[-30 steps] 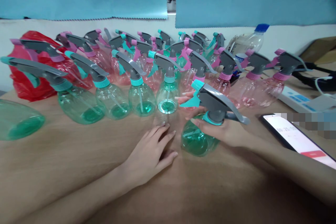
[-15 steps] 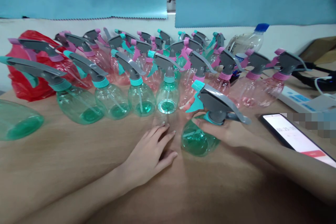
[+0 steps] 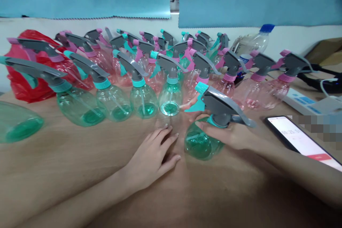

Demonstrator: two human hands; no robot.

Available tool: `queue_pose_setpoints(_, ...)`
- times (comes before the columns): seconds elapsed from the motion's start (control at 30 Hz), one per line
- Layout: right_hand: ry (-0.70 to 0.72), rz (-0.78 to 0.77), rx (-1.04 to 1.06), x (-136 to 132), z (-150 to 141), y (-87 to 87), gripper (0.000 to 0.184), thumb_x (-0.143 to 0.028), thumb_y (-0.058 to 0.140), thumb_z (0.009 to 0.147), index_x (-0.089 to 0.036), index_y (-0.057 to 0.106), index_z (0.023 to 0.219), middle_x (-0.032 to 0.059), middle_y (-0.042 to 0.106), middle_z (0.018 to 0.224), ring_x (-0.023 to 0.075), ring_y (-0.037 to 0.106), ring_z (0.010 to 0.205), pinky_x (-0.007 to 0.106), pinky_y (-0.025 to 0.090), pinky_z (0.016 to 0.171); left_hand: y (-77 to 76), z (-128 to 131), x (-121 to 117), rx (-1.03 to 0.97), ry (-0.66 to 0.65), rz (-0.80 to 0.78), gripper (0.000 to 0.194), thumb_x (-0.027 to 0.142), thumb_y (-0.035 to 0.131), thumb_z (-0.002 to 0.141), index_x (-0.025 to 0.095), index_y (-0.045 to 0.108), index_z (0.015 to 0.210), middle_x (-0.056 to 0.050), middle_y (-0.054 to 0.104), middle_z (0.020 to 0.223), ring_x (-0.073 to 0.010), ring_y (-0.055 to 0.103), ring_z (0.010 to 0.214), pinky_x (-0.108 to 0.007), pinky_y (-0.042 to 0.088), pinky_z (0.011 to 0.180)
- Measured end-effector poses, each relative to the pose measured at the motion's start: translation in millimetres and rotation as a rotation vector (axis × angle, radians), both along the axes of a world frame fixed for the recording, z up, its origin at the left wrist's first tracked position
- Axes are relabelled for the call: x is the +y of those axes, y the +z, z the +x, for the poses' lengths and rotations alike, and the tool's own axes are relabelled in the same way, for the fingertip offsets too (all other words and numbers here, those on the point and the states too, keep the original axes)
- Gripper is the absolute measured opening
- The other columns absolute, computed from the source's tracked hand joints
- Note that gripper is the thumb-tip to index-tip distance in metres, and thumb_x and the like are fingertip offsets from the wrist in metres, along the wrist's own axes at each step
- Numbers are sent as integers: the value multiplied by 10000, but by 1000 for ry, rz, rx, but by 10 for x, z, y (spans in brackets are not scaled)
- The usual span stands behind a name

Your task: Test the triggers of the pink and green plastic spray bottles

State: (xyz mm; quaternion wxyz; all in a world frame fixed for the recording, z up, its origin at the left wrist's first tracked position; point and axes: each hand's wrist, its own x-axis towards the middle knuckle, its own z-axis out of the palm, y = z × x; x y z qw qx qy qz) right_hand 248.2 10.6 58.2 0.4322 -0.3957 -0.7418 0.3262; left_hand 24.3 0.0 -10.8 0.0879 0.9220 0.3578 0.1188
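My right hand (image 3: 227, 133) is wrapped round the neck of a green spray bottle (image 3: 200, 144) with a grey head. The bottle is tilted, its turquoise nozzle facing left. One finger reaches past the turquoise trigger (image 3: 196, 105), which stands away from the neck. Whether that finger touches the trigger I cannot tell. My left hand (image 3: 155, 155) lies on the wooden table (image 3: 114, 199), palm down, fingers loosely spread and holding nothing. Just beyond its fingertips stands another green spray bottle (image 3: 171, 96) with a turquoise collar.
Rows of green and pink spray bottles (image 3: 144, 103) fill the table's far side. A red plastic bag (image 3: 29, 82) lies at the left. At the right are a phone (image 3: 299, 139) showing a timer, a white power strip (image 3: 301, 99) and a blue-capped clear bottle (image 3: 259, 41).
On the held spray bottle, the trigger has swung outward to the left, away from the neck, and the finger by it has straightened. My left hand stays where it was.
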Motion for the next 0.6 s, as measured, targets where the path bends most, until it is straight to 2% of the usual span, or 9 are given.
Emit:
queue_pose_setpoints(0.13, -4, -41, 15, -5, 5, -30, 259, -139, 562, 714, -274, 640, 921, 1, 705, 853, 188, 696, 773, 330, 591, 755, 5, 1, -3, -14, 1, 2, 478, 414, 520, 920, 168, 469, 1327, -140, 476, 1375, -302, 397, 1299, -475, 380, 1027)
queue_pose_setpoints(0.23, -6, -41, 5, -7, 11, -58, 330, -140, 558, 726, -275, 624, 1019, 7, 716, 873, 199, 701, 796, 342, 595, 741, 5, -1, -5, -2, 3, 3, 478, 417, 518, 922, 166, 470, 1325, -140, 475, 1372, -298, 392, 1300, -472, 378, 1030)
queue_pose_setpoints(0.6, -10, 16, -31, -15, 17, -56, 200, -152, 554, 753, -263, 654, 887, -2, 722, 810, 187, 705, 809, 316, 598, 738, -7, -5, 2, 8, -2, 8, 484, 420, 508, 930, 155, 459, 1332, -152, 462, 1380, -300, 379, 1306, -483, 371, 1031)
